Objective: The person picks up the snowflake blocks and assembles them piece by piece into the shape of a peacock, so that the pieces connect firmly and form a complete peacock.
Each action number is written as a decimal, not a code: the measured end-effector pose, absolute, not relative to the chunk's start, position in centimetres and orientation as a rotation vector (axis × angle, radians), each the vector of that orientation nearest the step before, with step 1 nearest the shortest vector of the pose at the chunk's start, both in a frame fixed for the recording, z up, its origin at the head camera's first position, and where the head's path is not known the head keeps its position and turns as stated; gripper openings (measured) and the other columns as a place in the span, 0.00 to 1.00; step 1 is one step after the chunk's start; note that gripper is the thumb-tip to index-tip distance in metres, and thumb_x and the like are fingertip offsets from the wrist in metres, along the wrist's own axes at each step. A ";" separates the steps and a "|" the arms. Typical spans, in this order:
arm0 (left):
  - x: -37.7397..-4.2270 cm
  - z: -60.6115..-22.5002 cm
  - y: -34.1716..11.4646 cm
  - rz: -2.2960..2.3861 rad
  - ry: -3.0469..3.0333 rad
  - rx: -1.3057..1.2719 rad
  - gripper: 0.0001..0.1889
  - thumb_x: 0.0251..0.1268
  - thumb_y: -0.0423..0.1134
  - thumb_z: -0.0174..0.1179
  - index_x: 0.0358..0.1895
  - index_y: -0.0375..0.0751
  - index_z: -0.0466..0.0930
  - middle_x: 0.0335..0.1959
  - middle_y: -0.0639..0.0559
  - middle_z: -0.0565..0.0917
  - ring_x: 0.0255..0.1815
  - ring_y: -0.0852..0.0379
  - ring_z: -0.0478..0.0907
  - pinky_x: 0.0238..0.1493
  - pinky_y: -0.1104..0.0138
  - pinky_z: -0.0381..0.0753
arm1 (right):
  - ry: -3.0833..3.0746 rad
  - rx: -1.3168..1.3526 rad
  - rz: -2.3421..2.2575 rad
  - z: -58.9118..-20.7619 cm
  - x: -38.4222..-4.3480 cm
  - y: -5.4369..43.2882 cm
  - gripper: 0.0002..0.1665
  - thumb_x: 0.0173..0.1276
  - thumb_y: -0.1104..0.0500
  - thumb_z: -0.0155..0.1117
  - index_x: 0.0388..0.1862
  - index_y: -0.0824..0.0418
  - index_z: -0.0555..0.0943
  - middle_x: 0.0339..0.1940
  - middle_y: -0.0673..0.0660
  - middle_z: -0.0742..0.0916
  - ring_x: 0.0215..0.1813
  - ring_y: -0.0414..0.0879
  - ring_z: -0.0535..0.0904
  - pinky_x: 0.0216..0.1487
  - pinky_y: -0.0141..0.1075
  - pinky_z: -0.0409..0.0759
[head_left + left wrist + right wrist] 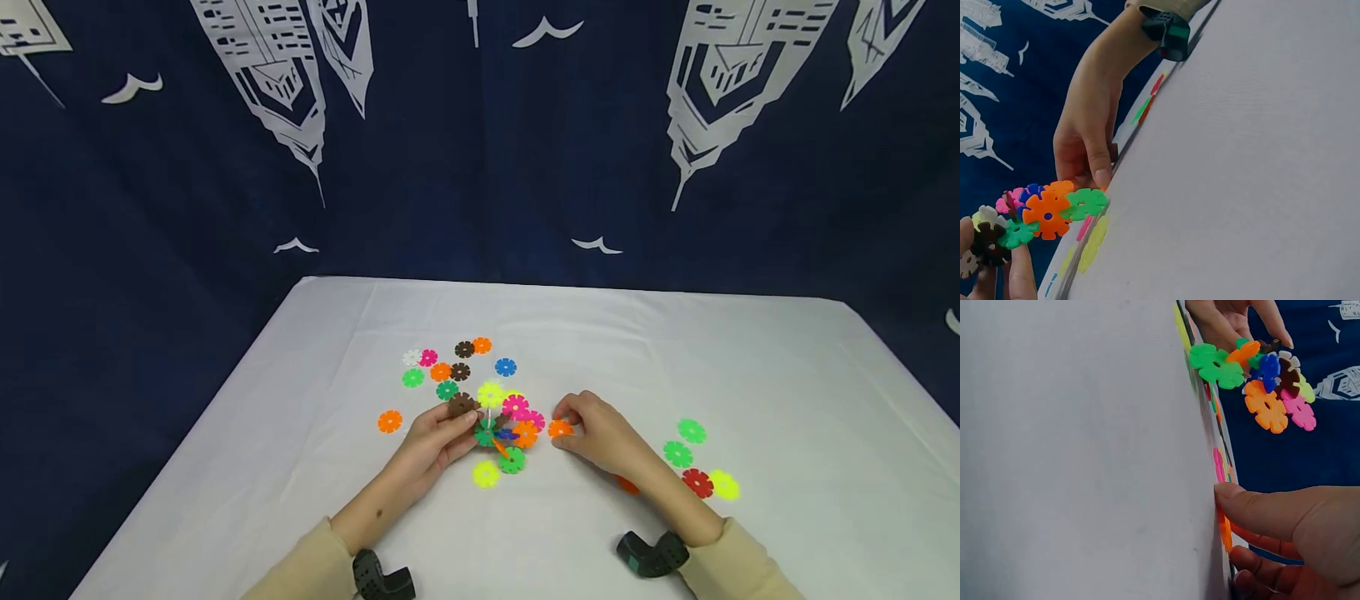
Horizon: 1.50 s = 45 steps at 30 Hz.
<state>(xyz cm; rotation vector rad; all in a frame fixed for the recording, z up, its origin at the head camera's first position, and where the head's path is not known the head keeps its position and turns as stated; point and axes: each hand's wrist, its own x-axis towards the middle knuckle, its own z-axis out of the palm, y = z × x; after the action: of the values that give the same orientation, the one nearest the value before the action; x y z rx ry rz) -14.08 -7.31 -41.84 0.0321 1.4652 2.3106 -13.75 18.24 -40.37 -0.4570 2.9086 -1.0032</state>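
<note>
My left hand (429,446) holds a joined cluster of notched plastic flower discs (526,434) in several colours, among them brown, green, orange, blue, pink and yellow. In the left wrist view, fingers at the lower left grip the cluster by its brown and green end, while orange and green discs (1088,204) stick out on the other side. Just to the right of the cluster, my right hand (602,431) pinches a single orange disc (559,428) between thumb and fingers, near the white tabletop. That disc (1225,530) appears nearly edge-on in the right wrist view, apart from the cluster.
Loose discs lie beyond the left hand, including a blue disc (506,367) and a white disc (412,357). A yellow disc (486,475) lies nearer. Green discs (678,454), a red disc (697,483) and a yellow one sit right. Behind the table hangs a dark blue curtain (480,192).
</note>
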 end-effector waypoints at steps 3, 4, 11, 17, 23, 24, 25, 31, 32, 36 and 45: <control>-14.0 -42.0 -7.2 2.339 1.422 0.037 0.17 0.66 0.32 0.56 0.55 0.27 0.69 0.42 0.45 0.80 0.44 0.53 0.79 0.52 0.58 0.74 | 2.918 -0.406 -1.018 -40.4 -13.7 18.2 0.14 0.52 0.63 0.74 0.34 0.59 0.77 0.29 0.51 0.74 0.33 0.45 0.69 0.35 0.38 0.72; -14.0 -42.0 -7.2 2.347 1.410 0.046 0.17 0.67 0.32 0.56 0.55 0.27 0.69 0.42 0.45 0.80 0.44 0.53 0.79 0.52 0.57 0.74 | 2.919 -0.397 -1.027 -40.5 -13.7 18.3 0.15 0.52 0.63 0.74 0.34 0.59 0.76 0.28 0.51 0.73 0.32 0.45 0.69 0.34 0.37 0.71; -14.5 -42.6 -6.3 2.344 1.437 0.029 0.20 0.67 0.35 0.56 0.57 0.26 0.67 0.42 0.47 0.81 0.44 0.54 0.79 0.52 0.58 0.74 | 2.896 -0.400 -1.132 -41.3 -13.7 18.6 0.14 0.53 0.65 0.73 0.33 0.58 0.75 0.22 0.49 0.74 0.25 0.43 0.68 0.26 0.32 0.68; -14.4 -42.6 -5.3 2.217 1.543 0.087 0.19 0.64 0.38 0.59 0.51 0.27 0.73 0.39 0.47 0.82 0.37 0.56 0.79 0.43 0.67 0.79 | 2.645 -0.336 -1.566 -41.6 -14.3 19.1 0.06 0.62 0.71 0.63 0.38 0.66 0.79 0.26 0.54 0.80 0.25 0.47 0.75 0.28 0.31 0.78; -14.0 -42.2 -4.4 2.039 1.604 0.218 0.17 0.64 0.40 0.60 0.48 0.28 0.78 0.40 0.47 0.83 0.38 0.57 0.79 0.42 0.70 0.78 | 2.260 -0.222 -2.060 -41.0 -15.0 18.8 0.12 0.67 0.64 0.61 0.45 0.72 0.76 0.30 0.56 0.84 0.29 0.51 0.76 0.33 0.34 0.79; -14.0 -42.1 -4.3 2.022 1.611 0.228 0.17 0.64 0.40 0.60 0.48 0.28 0.78 0.41 0.46 0.83 0.40 0.57 0.79 0.44 0.69 0.78 | 2.226 -0.238 -2.101 -40.9 -15.0 18.6 0.13 0.67 0.63 0.61 0.45 0.72 0.76 0.31 0.55 0.84 0.30 0.51 0.76 0.34 0.34 0.79; -14.0 -42.0 -4.3 2.010 1.611 0.237 0.17 0.65 0.40 0.59 0.49 0.27 0.78 0.43 0.45 0.83 0.42 0.55 0.79 0.46 0.68 0.77 | 2.196 -0.252 -2.135 -40.8 -15.1 18.3 0.13 0.67 0.63 0.60 0.45 0.71 0.76 0.31 0.54 0.84 0.30 0.50 0.76 0.35 0.34 0.79; -14.2 -42.2 -4.1 1.966 1.687 0.270 0.17 0.66 0.40 0.58 0.49 0.27 0.79 0.44 0.44 0.83 0.44 0.54 0.78 0.50 0.65 0.76 | 2.135 -0.357 -2.202 -40.4 -15.6 17.0 0.11 0.68 0.62 0.59 0.44 0.70 0.78 0.31 0.52 0.83 0.28 0.45 0.74 0.33 0.32 0.77; -14.2 -42.2 -4.0 1.955 1.712 0.275 0.17 0.66 0.40 0.58 0.49 0.28 0.79 0.44 0.45 0.83 0.44 0.55 0.78 0.50 0.66 0.76 | 2.126 -0.365 -2.213 -40.5 -15.6 16.8 0.11 0.68 0.63 0.59 0.44 0.70 0.78 0.31 0.52 0.83 0.28 0.45 0.74 0.32 0.31 0.77; -14.2 -42.4 -4.0 1.932 1.758 0.320 0.17 0.67 0.40 0.57 0.49 0.28 0.80 0.45 0.46 0.82 0.46 0.55 0.77 0.50 0.66 0.75 | 2.099 -0.378 -2.256 -40.8 -15.7 16.4 0.12 0.69 0.64 0.58 0.44 0.73 0.78 0.29 0.53 0.82 0.27 0.46 0.73 0.32 0.31 0.77; -14.2 -42.9 -4.5 1.914 1.777 0.416 0.16 0.69 0.39 0.55 0.48 0.27 0.80 0.45 0.44 0.83 0.49 0.55 0.77 0.53 0.65 0.74 | 1.977 -0.394 -2.295 -41.8 -15.5 15.8 0.08 0.69 0.65 0.57 0.42 0.65 0.82 0.24 0.51 0.79 0.26 0.41 0.73 0.31 0.29 0.76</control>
<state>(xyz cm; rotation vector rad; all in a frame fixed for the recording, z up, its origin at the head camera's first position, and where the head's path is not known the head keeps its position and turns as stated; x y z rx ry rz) -14.16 -4.52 -42.86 0.4159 1.7771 1.9144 -15.51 15.83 -41.79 -0.3936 1.9770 -2.2947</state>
